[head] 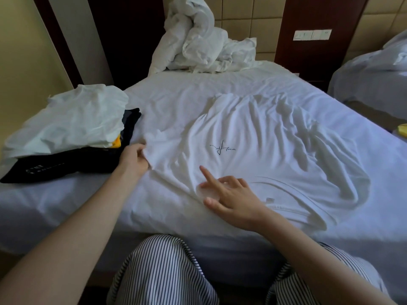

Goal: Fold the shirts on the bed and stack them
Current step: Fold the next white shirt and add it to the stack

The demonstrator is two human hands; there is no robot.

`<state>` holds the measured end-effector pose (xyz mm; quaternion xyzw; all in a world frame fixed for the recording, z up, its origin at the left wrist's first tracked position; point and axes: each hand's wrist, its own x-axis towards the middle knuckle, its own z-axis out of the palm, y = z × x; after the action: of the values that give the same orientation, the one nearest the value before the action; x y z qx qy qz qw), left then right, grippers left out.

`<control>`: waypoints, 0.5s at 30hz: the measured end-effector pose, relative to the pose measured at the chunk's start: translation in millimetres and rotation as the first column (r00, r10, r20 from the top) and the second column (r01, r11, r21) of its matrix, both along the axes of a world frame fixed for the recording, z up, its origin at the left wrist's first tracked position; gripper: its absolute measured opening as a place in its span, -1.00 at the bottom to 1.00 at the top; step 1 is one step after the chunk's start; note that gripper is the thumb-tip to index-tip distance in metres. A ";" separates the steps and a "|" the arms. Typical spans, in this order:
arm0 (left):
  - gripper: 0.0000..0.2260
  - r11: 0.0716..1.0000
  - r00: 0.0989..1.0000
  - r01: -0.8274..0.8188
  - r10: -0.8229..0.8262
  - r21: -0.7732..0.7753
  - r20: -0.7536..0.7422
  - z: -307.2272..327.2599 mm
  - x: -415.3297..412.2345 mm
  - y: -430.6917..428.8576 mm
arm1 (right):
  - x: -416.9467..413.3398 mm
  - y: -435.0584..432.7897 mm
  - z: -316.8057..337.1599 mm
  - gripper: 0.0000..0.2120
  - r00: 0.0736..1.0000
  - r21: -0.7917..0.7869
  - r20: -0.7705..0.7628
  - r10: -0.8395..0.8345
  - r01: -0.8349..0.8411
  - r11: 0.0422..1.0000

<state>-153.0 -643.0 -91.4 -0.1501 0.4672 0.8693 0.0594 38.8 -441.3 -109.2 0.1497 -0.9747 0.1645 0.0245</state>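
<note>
A white T-shirt with a small dark signature print lies spread and wrinkled across the middle of the bed, its collar toward me. My left hand pinches the end of the shirt's left sleeve. My right hand hovers over the shirt near the left shoulder, fingers spread and the index finger pointing up. At the left edge of the bed sits a loose pile of shirts: a white one on top, a black one below, with a bit of yellow showing between.
A crumpled white duvet is heaped against the headboard. A second bed stands at the right, with a yellow object at the frame edge. My striped trousers press against the near bed edge.
</note>
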 end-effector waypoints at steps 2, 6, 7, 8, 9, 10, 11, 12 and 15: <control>-0.84 0.999 0.997 0.040 -0.040 0.002 0.064 2.9 -2.7 -3.7 | -4.5 -2.9 -0.7 -0.33 0.999 -0.037 -0.021 -0.041 0.040 0.999; -0.90 0.989 0.987 0.107 -0.093 -0.104 0.133 12.8 -5.0 -4.1 | -4.9 -5.2 -3.5 -0.24 0.995 0.066 -0.090 -0.036 0.042 0.997; -0.90 0.987 0.985 0.108 -0.090 -0.115 0.150 13.9 -4.2 -3.6 | -3.6 -6.5 -5.5 -0.24 0.993 0.095 -0.115 -0.012 0.023 0.995; -0.91 0.988 0.984 0.101 -0.081 -0.118 0.160 15.5 -1.5 -1.9 | -2.8 -7.9 -7.6 -0.24 0.991 0.126 -0.135 0.012 0.005 0.992; -0.93 0.989 0.984 0.085 -0.064 -0.120 0.167 16.3 -0.4 -0.3 | -2.7 -8.5 -9.6 -0.23 0.990 0.157 -0.141 0.028 -0.005 0.988; -0.92 0.992 0.985 0.061 -0.043 -0.110 0.165 18.7 2.4 2.1 | -2.9 -8.4 -11.0 -0.22 0.990 0.179 -0.137 0.031 -0.007 0.984; -0.84 0.995 0.990 0.035 -0.021 -0.095 0.143 21.1 2.8 3.2 | -3.0 -7.3 -12.1 -0.21 0.992 0.185 -0.126 0.029 -0.005 0.983; -0.79 0.997 0.994 0.010 -0.002 -0.077 0.110 23.7 2.5 4.5 | -2.7 -6.2 -12.5 -0.20 0.993 0.180 -0.114 0.026 -0.005 0.984; -0.80 0.932 0.974 -0.207 0.168 -0.297 -0.151 32.1 2.3 10.1 | -1.5 -2.8 -12.6 -0.20 0.996 0.156 -0.088 0.033 -0.019 0.988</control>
<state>-150.7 -632.9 -59.3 -0.1477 0.5845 0.7941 -0.0774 37.3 -444.1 -121.8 0.1710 -0.9804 0.0814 0.0547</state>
